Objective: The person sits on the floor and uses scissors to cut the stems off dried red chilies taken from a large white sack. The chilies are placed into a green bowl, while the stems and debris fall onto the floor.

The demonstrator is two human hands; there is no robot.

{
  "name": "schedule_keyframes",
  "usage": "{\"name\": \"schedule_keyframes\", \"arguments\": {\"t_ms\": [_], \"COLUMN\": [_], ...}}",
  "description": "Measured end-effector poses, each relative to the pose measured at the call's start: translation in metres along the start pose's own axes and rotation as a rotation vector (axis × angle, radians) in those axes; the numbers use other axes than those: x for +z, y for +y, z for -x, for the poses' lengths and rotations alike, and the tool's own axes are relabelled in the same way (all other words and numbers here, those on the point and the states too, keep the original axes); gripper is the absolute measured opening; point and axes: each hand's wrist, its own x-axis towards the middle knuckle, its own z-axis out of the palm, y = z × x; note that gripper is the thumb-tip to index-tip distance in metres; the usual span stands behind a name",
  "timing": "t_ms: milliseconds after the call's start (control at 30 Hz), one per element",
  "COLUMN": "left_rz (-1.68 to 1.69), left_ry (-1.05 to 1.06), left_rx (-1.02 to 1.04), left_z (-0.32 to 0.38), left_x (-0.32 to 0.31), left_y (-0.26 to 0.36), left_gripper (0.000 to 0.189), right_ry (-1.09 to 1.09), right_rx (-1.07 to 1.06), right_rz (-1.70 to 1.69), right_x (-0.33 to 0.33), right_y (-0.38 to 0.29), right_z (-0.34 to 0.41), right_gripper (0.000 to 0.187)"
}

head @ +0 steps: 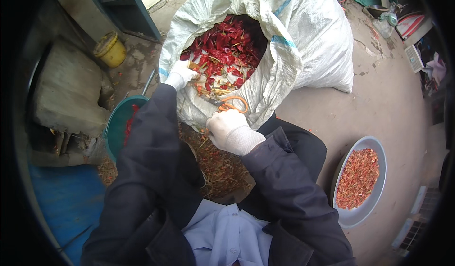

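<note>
In front of me a white woven sack (284,84) gapes, its rim rolled back. Dried red chilies (227,35) fill the far part of its mouth, with loose stems and cut pieces nearer me. My left hand (183,75), in a white glove, reaches over the left rim, fingertips among the chili pieces; whether it pinches one is too small to tell. My right hand (229,129), also gloved, is at the near rim around orange-handled scissors (233,103). Their dark blades point left, towards the left hand.
A teal basin (115,138) holding some red chilies stands left, partly behind my sleeve. On the right floor sits a grey basin (380,180) of chopped chili bits (357,179). Stems and scraps (220,166) lie between my legs. A yellow bucket (113,52) and concrete block (67,88) are left.
</note>
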Motion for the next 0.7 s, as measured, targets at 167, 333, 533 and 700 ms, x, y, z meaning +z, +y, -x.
{"name": "schedule_keyframes", "arguments": {"t_ms": [167,333,533,700], "left_rz": [0.221,0.387,0.426,0.288], "left_ry": [-0.124,-0.286,-0.455,-0.458], "left_rx": [0.066,0.228,0.292,0.369], "left_z": [0.028,0.061,0.103,0.126], "left_x": [-0.022,-0.033,-0.034,-0.027], "left_y": [0.016,0.033,0.050,0.058], "left_gripper": [0.036,0.042,0.052,0.057], "right_ry": [-0.005,0.043,0.263,0.427], "right_rx": [-0.015,0.098,0.272,0.304], "right_rz": [0.016,-0.017,-0.171,-0.323], "right_x": [0.006,0.001,-0.020,-0.025], "right_y": [0.003,0.008,0.020,0.029], "right_z": [0.001,0.000,-0.002,-0.006], "right_gripper": [0.022,0.025,0.026,0.022]}}
